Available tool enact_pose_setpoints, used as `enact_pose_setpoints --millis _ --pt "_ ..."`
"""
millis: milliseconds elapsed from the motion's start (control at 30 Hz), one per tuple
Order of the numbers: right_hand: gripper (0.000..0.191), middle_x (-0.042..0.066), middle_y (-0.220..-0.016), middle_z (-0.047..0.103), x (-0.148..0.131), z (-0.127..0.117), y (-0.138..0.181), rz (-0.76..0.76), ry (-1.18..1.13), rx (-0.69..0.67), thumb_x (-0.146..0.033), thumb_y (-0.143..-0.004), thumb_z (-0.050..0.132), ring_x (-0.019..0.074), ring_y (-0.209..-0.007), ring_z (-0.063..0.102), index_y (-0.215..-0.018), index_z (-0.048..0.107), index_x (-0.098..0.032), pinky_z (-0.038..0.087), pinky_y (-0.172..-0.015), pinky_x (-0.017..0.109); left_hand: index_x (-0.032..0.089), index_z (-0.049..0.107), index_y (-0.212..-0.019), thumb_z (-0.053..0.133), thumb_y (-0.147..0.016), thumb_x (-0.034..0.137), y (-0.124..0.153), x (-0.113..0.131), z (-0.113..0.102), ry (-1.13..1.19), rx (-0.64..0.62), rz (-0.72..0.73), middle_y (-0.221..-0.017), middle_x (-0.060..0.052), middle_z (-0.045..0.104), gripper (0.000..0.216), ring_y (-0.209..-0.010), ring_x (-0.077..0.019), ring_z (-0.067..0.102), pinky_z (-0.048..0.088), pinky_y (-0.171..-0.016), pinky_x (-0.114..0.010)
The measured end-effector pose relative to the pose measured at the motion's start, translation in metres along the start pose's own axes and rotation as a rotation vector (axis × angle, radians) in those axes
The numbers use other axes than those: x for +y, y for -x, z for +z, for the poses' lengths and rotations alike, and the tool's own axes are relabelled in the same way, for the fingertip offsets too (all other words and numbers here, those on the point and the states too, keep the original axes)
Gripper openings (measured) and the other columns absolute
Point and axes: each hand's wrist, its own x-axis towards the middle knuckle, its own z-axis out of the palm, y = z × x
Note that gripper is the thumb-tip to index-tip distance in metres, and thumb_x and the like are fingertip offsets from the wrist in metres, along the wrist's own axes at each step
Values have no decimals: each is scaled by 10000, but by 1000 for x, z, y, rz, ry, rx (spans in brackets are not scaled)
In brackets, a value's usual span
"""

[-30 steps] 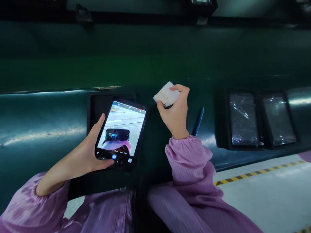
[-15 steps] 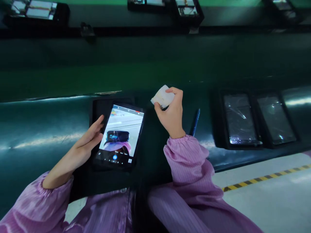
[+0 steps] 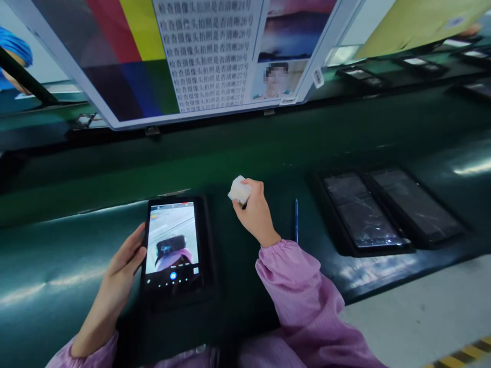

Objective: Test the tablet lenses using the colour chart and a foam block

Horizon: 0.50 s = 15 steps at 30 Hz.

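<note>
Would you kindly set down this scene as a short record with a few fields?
Surface: dark green belt
Left hand: fingers rest on the left edge of a lit tablet, which lies flat in a black tray
Right hand: pinches a small white cloth, held above the belt
Pen: blue, lying on the belt just right of the right hand
Further right: two dark tablets, side by side, screens off
Behind the belt: tilted test chart with colour blocks and printed text
</note>
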Motion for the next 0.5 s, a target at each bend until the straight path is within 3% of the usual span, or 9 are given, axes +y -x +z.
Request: enact_pose_setpoints --millis 100,267,400,500 --pt "502 141 -1306 509 0 0 0 -8 -8 1 -138 -863 609 305 -1032 692 -1310 397 -227 637 -745 428 238 443 -1591 687 -933 619 -2 -4 3 -46 -32 28 -1649 -111 441 799 -1547 -348 370 277 -1300 -551" --pt "485 148 -1321 509 1 -1 1 -6 -8 1 -158 -873 600 309 -1032 695 -1314 408 -225 636 -738 423 343 552 -1512 662 -970 583 17 1 2 -103 -121 67 -1589 -29 531 603 -1524 -355 410 331 -1281 -593" --pt "469 146 -1314 516 -2 -3 1 -1 -9 -12 -181 -882 597 309 -1012 692 -1308 409 -233 636 -727 428 510 591 -1404 610 -1034 440 50 -7 4 -210 -4 311 -1552 76 546 377 -1569 -316 326 209 -1323 -643" --pt "464 148 -1320 514 -4 -3 2 3 -8 -21 -191 -882 594 321 -1038 683 -1303 408 -242 638 -757 450 517 435 -1522 618 -1018 398 69 -32 10 -372 -59 470 -1613 5 459 549 -1577 -365 286 248 -1275 -728"
